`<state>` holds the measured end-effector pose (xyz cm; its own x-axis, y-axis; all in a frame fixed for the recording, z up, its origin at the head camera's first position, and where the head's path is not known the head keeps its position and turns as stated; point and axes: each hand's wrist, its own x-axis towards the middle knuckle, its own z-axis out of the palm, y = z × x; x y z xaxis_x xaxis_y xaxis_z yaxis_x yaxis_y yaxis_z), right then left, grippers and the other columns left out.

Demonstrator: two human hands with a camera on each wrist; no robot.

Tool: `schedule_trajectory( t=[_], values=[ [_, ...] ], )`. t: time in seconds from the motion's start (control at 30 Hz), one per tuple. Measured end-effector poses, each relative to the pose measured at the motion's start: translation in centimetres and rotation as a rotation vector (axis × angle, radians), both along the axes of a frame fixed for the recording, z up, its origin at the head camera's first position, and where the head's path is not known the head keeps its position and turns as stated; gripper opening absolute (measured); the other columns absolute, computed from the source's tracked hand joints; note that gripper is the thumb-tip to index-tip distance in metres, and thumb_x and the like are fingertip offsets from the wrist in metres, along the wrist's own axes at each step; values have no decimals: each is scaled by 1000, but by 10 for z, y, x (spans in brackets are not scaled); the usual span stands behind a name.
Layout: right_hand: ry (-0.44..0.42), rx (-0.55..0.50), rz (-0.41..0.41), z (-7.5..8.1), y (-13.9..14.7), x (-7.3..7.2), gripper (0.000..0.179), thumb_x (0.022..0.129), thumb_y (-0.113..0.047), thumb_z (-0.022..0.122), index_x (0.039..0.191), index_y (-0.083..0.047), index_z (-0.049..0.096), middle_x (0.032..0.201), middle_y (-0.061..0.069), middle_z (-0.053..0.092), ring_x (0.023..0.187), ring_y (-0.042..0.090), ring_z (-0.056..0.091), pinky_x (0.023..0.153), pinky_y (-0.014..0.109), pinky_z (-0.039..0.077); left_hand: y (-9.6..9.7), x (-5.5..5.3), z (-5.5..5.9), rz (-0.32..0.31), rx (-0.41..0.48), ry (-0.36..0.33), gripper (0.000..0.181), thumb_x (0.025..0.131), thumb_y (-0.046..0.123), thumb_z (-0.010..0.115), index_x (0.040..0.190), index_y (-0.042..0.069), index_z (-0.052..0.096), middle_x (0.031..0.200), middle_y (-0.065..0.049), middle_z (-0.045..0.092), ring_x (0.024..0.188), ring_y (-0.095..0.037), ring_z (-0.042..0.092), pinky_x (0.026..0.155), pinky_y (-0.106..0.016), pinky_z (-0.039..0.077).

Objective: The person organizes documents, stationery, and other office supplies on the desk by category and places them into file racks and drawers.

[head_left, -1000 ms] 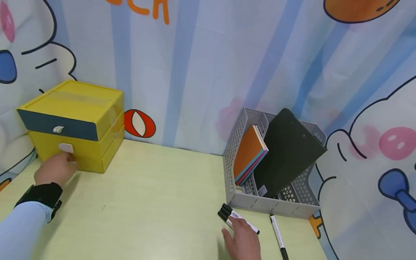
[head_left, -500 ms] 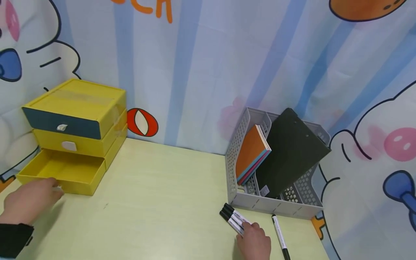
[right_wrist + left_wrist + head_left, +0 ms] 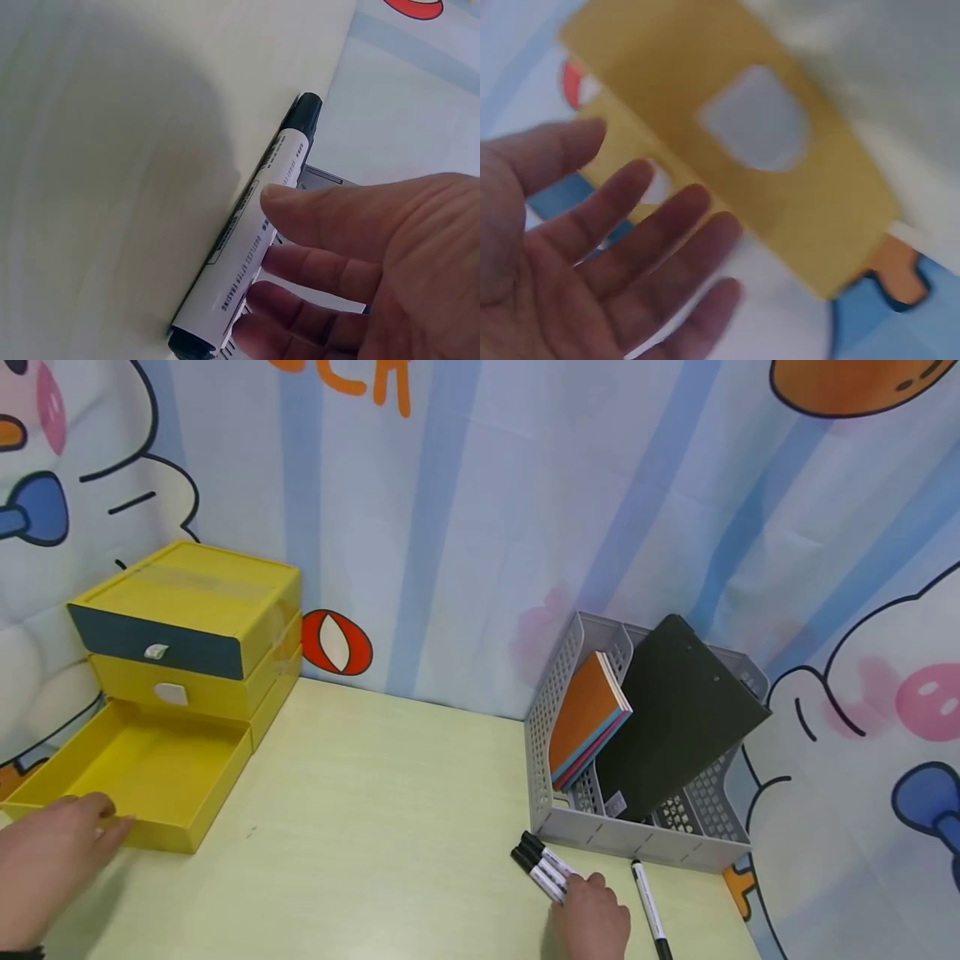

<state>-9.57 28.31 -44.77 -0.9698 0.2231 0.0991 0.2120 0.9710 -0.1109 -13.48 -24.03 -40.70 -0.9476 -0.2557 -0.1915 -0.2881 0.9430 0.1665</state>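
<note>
At the left stands a yellow drawer box [image 3: 270, 647], its bottom drawer [image 3: 168, 764] pulled out, no contents visible. My left hand [image 3: 56, 864] is at the drawer's front edge. Its fingers are spread and relaxed in the left wrist view, where the drawer front carries a pale tab [image 3: 761, 120] that no finger grips. At the lower right, my right hand [image 3: 592, 914] pinches two white, black-capped markers [image 3: 542, 868] lying side by side on the table. The right wrist view plainly shows one marker [image 3: 255, 225], with the thumb against it and curled fingers along its other side.
A third marker [image 3: 650, 906] lies to the right of my right hand. Behind it stands a grey desk organizer [image 3: 637, 843] with colored notebooks [image 3: 585, 718] and a dark clipboard [image 3: 675, 718]. A cartoon-printed curtain [image 3: 465, 527] hangs at the table's back edge.
The left hand has pulled the bottom drawer out toward me and let go of its tab. The right hand has shifted slightly right onto the two markers, which now lie evenly together.
</note>
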Motion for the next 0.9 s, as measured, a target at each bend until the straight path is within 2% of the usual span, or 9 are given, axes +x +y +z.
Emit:
schedule_trajectory(
  t=[0.07, 0.17, 0.23, 0.3, 0.43, 0.57, 0.8, 0.9],
  values=[
    [-13, 3, -6, 1, -1, 0, 24, 75, -14, 79, 89, 2, 67, 78, 16, 54, 72, 36, 59, 61, 54, 47, 11, 2, 10, -47, 11, 85, 48, 94, 23, 68, 109, -20, 52, 91, -32, 55, 71, -32, 50, 69, -47, 49],
    [-73, -6, -20, 0, -3, -1, 23, 76, -15, 78, 87, 3, 66, 77, 15, 54, 71, 34, 59, 63, 54, 47, 31, 2, 20, -146, 65, 170, 48, 91, 29, 72, 108, -14, 59, 95, -29, 60, 67, -29, 51, 64, -47, 51],
    [-125, -13, -21, -1, -7, -3, 24, 77, -17, 77, 87, 2, 66, 77, 14, 55, 71, 33, 59, 63, 53, 48, 46, 1, 22, -221, 98, 223, 44, 90, 32, 73, 107, -8, 63, 96, -25, 64, 66, -26, 52, 60, -46, 51],
    [-177, -20, -17, -1, -11, -4, 26, 78, -20, 77, 88, 1, 66, 78, 13, 56, 71, 31, 60, 62, 51, 49, 64, 0, 20, -279, 139, 239, 39, 91, 32, 72, 107, -2, 66, 97, -20, 66, 67, -23, 53, 60, -44, 52],
    [-206, -13, 5, -1, -19, -6, 24, 79, -22, 76, 85, -1, 67, 78, 12, 57, 70, 29, 60, 60, 49, 50, 98, -2, 14, -383, 183, 262, 27, 90, 30, 72, 102, 6, 70, 92, -9, 67, 67, -19, 53, 63, -41, 53],
    [-161, 4, 32, 0, -24, -5, 19, 79, -19, 73, 83, -2, 67, 77, 12, 56, 66, 28, 58, 57, 48, 49, 126, 0, 9, -454, 196, 267, 20, 88, 29, 75, 96, 11, 70, 86, -2, 66, 68, -16, 55, 64, -38, 53],
    [-14, -77, 73, -8, -28, -5, 30, 75, -5, 77, 103, -4, 69, 92, 16, 57, 64, 30, 59, 54, 46, 48, 153, 6, 3, -512, 206, 289, 16, 87, 29, 76, 91, 15, 71, 87, 2, 66, 70, -13, 57, 62, -36, 51],
    [13, -94, 118, -11, -31, -4, 27, 73, -2, 76, 98, -4, 68, 84, 13, 56, 61, 29, 57, 52, 45, 46, 163, 9, 0, -530, 219, 316, 14, 86, 28, 77, 88, 16, 71, 84, 4, 65, 69, -12, 58, 60, -34, 50]
  ],
)
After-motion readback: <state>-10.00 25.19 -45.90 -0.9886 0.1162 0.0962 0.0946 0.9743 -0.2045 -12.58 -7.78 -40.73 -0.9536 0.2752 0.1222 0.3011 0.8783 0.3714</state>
